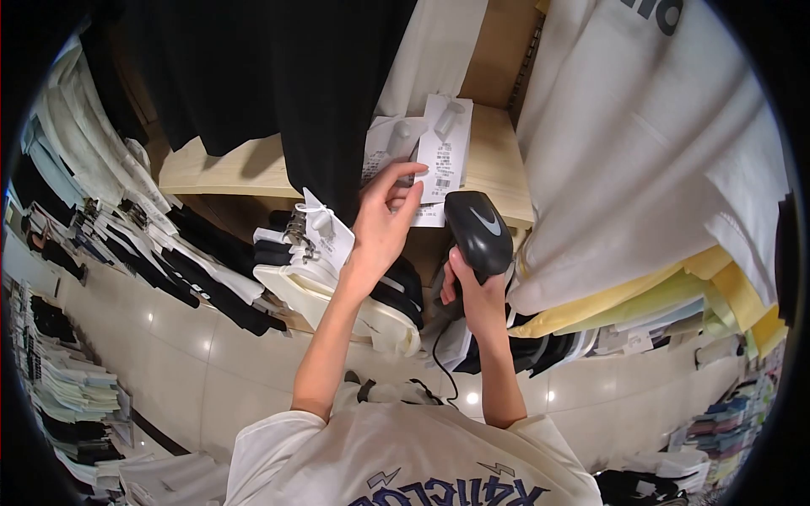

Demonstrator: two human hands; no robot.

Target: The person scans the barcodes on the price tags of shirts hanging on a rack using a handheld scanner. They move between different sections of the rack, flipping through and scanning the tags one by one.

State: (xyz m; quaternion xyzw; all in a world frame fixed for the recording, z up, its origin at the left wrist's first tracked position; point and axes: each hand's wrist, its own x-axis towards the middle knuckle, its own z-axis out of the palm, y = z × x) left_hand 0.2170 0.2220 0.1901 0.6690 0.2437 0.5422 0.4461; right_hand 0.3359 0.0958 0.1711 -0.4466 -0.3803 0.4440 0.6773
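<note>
My right hand (481,295) is wrapped around the handle of a black barcode scanner (481,228), whose head points up toward the tags. A cable runs from the scanner down toward my body. My left hand (386,221) has its fingers curled, with thumb and index finger at the left edge of a white price tag (442,156) printed with a barcode. This tag carries a pale plastic security tag (450,120). Just left of it hangs another white tag (390,139), partly behind my fingers. A further tag (327,229) sits beside my left wrist, on the hanging clothes.
A wooden shelf (224,169) spans the rack behind my hands. Black garments (278,67) hang at upper left, and a large white shirt (641,169) at right. Below are hangers with white clothes (304,291). Folded stacks (80,384) stand at far left above the tiled floor (253,371).
</note>
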